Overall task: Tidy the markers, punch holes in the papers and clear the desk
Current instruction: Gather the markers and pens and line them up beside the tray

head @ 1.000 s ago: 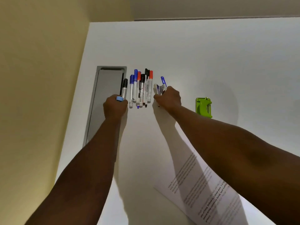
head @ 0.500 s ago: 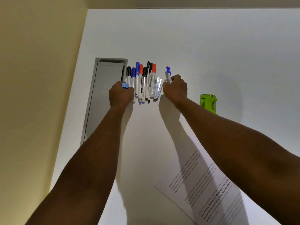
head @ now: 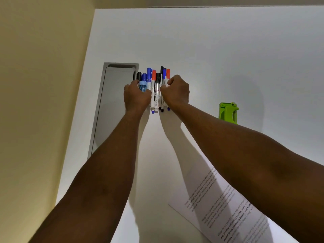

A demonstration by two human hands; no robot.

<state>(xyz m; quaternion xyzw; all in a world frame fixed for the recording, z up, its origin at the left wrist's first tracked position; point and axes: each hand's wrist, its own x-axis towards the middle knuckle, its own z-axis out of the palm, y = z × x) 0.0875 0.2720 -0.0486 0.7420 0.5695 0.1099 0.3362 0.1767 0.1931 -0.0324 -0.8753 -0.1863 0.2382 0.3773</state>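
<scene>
The left hand (head: 136, 97) is curled round the left side of the marker bundle (head: 156, 88), with a pale-blue-capped marker (head: 143, 85) standing up between thumb and fingers; the right hand (head: 177, 92) is curled against the bundle's right side, fingers tucked round the outer markers, so the two hands squeeze the bundle together between them at the far middle of the white desk (head: 228, 50). The markers look light, stiff and smooth-barrelled; being round, they are likely to roll or slide past one another, so the sound hold is probably across the middle of the barrels from both sides, as here, not at the caps. Roughly nine or ten caps show: about four blue, two red and three or four black, though the hands hide some. Just left of the bundle is one long grey recessed tray (head: 114, 95). To the right, well apart, stands one green hole punch (head: 228, 113). Nearer, under the right forearm, lies printed paper (head: 219, 204), thin and floppy; I cannot tell whether it is one sheet or more.
</scene>
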